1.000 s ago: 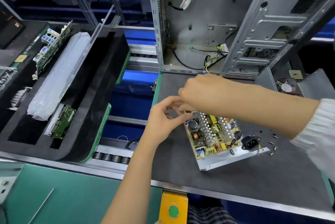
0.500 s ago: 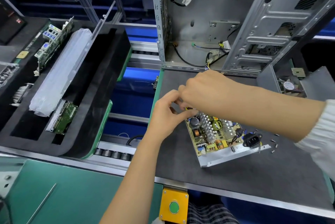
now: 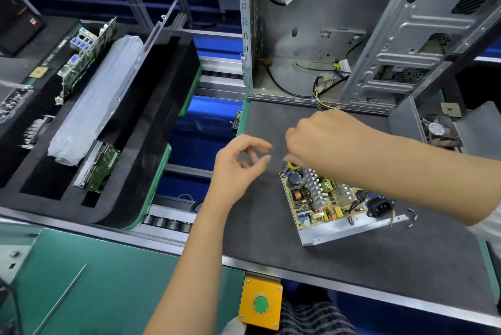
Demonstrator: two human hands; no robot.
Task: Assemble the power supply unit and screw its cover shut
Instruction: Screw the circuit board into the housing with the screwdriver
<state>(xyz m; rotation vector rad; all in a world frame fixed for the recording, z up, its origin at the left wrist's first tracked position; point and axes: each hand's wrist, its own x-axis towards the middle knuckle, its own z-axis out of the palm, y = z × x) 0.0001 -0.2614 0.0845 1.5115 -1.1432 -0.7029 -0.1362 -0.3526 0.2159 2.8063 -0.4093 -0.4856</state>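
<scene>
The power supply unit (image 3: 317,199) lies open on the dark grey mat (image 3: 352,267): a metal base carrying a circuit board with heat sinks, coils and a black power socket (image 3: 381,207). A few small screws (image 3: 412,217) lie just right of it. My right hand (image 3: 322,139) reaches across from the right, its curled fingers pointing down at the board's far left corner; what the fingertips hold is hidden. My left hand (image 3: 241,164) hovers left of the unit with loosely curled fingers, apart from it and holding nothing.
An open computer case (image 3: 325,23) with loose cables stands behind the mat. A grey metal housing (image 3: 404,120) with a fan (image 3: 440,131) sits at right. A black foam tray (image 3: 151,118) at left holds circuit boards and a plastic-wrapped part. A yellow button box (image 3: 260,303) sits at the front edge.
My left hand has pulled back to the left, away from the board's far corner and from my right hand. My right hand stays over that corner.
</scene>
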